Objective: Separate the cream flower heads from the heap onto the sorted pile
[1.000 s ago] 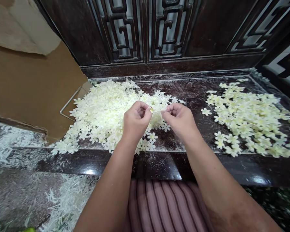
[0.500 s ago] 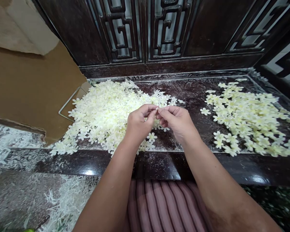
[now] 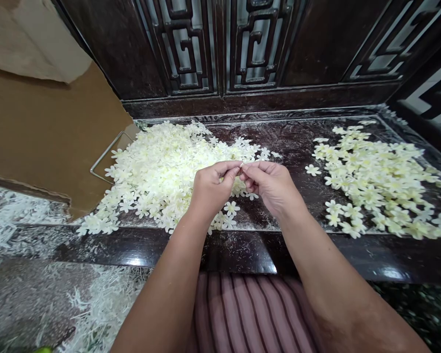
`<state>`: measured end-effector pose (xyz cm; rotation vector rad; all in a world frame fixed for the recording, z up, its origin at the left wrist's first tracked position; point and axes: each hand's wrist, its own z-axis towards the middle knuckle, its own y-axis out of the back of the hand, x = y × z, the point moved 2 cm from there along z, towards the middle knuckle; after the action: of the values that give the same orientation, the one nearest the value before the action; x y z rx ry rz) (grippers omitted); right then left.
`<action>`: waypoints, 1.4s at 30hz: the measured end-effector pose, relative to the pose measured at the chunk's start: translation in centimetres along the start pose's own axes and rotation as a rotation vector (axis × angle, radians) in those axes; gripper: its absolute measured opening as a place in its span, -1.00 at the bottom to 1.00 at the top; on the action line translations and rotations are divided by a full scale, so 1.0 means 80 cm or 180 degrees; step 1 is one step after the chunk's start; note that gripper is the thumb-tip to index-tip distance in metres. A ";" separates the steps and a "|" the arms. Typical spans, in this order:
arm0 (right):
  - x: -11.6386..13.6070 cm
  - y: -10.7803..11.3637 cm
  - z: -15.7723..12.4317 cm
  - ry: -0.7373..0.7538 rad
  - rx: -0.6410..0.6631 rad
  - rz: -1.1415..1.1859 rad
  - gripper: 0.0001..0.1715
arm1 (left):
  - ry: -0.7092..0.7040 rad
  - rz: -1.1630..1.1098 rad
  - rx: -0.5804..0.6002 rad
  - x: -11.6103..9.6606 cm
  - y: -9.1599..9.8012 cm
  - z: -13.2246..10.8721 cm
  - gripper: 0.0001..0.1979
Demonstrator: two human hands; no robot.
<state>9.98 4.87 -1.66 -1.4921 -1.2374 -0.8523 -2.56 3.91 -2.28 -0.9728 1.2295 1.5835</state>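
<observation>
My left hand [image 3: 213, 186] and my right hand [image 3: 267, 182] meet fingertip to fingertip over the dark wooden bench [image 3: 272, 215]. Both are closed in a pinch. A tiny whitish bit shows between the fingertips, too small and too covered to name. Just behind and left of my hands spreads a big heap of pale cream-white artificial-looking flowers [image 3: 158, 166]. On the right, apart from my hands, lies a second, looser pile of such flowers [image 3: 375, 181], with a single flower [image 3: 312, 170] beside it.
A brown cardboard sheet [image 3: 47, 132] with a bent metal wire handle [image 3: 106, 157] leans at the left. Carved dark wooden panels [image 3: 191, 49] close off the back. Shredded white scraps [image 3: 99, 309] litter the floor and the bench's left end [image 3: 25, 215].
My hands stay pinched together at almost the same spot, with only a slight shift of the fingers. Both flower piles look unchanged.
</observation>
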 end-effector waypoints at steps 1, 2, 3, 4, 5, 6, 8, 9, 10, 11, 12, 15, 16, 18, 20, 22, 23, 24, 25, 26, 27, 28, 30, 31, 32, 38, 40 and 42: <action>0.000 0.000 0.000 0.0004 0.0031 0.0013 -0.89 | 0.0003 -0.0017 -0.0008 0.000 0.000 0.000 -0.80; 0.001 0.000 -0.001 0.0012 0.0056 0.0023 -0.89 | 0.0005 -0.0024 -0.0020 0.000 0.000 0.000 -0.80; 0.001 0.000 -0.001 0.0018 0.0069 0.0029 -0.88 | 0.0007 -0.0023 -0.0027 0.000 0.000 0.000 -0.80; 0.001 0.000 -0.001 0.0021 0.0075 0.0033 -0.87 | 0.0007 -0.0014 -0.0030 0.000 0.000 0.001 -0.80; 0.000 0.000 -0.001 0.0020 0.0072 0.0035 -0.87 | 0.0006 0.0004 -0.0029 0.000 0.000 0.001 -0.80; 0.000 0.000 -0.001 0.0013 0.0059 0.0036 -0.87 | 0.0000 0.0025 -0.0026 0.000 0.000 0.001 -0.80; -0.001 0.001 0.000 0.0004 0.0034 0.0037 -0.87 | -0.0028 0.0059 -0.0018 0.000 0.000 0.000 -0.80; -0.002 0.001 0.000 0.0005 0.0030 0.0034 -0.87 | -0.0049 0.0076 -0.0008 -0.001 -0.001 0.000 -0.80; -0.002 0.002 0.000 0.0008 0.0029 0.0029 -0.88 | -0.0072 0.0098 -0.0002 -0.001 -0.001 0.000 -0.79; -0.003 0.002 0.001 0.0010 0.0028 0.0026 -0.88 | -0.0092 0.0121 0.0006 -0.001 -0.001 0.000 -0.79; -0.003 0.002 0.001 0.0013 0.0029 0.0027 -0.88 | -0.0114 0.0142 0.0013 -0.001 -0.001 -0.001 -0.79; -0.002 0.002 0.001 -0.0008 0.0022 0.0035 -0.88 | -0.0166 0.0169 0.0031 -0.001 -0.002 -0.001 -0.78; -0.002 0.001 0.001 -0.0021 0.0013 0.0034 -0.88 | -0.0163 0.0167 0.0034 -0.001 -0.001 -0.001 -0.78; -0.001 0.001 0.000 -0.0044 -0.0005 0.0016 -0.88 | -0.0124 0.0170 0.0046 -0.001 -0.001 -0.001 -0.78; 0.000 0.001 0.000 -0.0056 0.0000 0.0001 -0.88 | -0.0085 0.0177 0.0053 -0.001 -0.001 -0.002 -0.79; 0.001 0.001 0.000 -0.0062 0.0011 0.0003 -0.88 | -0.0084 0.0171 0.0041 -0.001 0.000 -0.001 -0.79; 0.001 0.001 0.000 -0.0064 0.0010 0.0011 -0.88 | -0.0090 0.0158 0.0032 -0.001 0.000 -0.001 -0.79; 0.001 0.001 0.000 -0.0067 0.0008 0.0017 -0.89 | -0.0089 0.0144 0.0026 -0.002 0.000 -0.001 -0.79; 0.000 0.002 0.000 -0.0064 0.0004 0.0020 -0.89 | -0.0083 0.0134 0.0023 -0.002 0.000 -0.001 -0.80; 0.000 0.002 0.000 -0.0059 0.0004 0.0022 -0.90 | -0.0075 0.0128 0.0019 -0.002 0.000 -0.001 -0.80; 0.000 0.002 0.000 -0.0051 0.0009 0.0024 -0.91 | -0.0069 0.0128 0.0016 -0.002 0.000 -0.001 -0.80; 0.000 0.002 0.000 -0.0040 0.0020 0.0028 -0.91 | -0.0071 0.0134 0.0013 -0.003 0.000 -0.001 -0.80; -0.001 0.002 0.001 -0.0018 0.0046 0.0047 -0.91 | -0.0086 0.0143 0.0010 -0.003 0.000 -0.001 -0.79; -0.001 0.002 0.001 -0.0015 0.0058 0.0057 -0.91 | -0.0097 0.0142 0.0013 -0.003 0.000 -0.001 -0.79; -0.001 0.002 0.001 -0.0014 0.0067 0.0064 -0.90 | -0.0105 0.0143 0.0016 -0.004 0.000 -0.001 -0.79; -0.001 0.002 0.001 -0.0019 0.0043 -0.0004 -0.88 | -0.0117 0.0215 0.0026 -0.005 0.001 -0.003 -0.79; -0.001 0.002 0.001 -0.0020 0.0040 -0.0001 -0.88 | -0.0130 0.0230 0.0029 -0.005 0.001 -0.003 -0.80; -0.002 0.002 0.002 -0.0021 0.0048 0.0015 -0.89 | -0.0125 0.0258 0.0032 -0.006 0.001 -0.003 -0.80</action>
<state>10.13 4.96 -1.87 -1.4864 -1.2423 -0.8339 -2.50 3.61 -1.88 -0.8910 1.2625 1.6500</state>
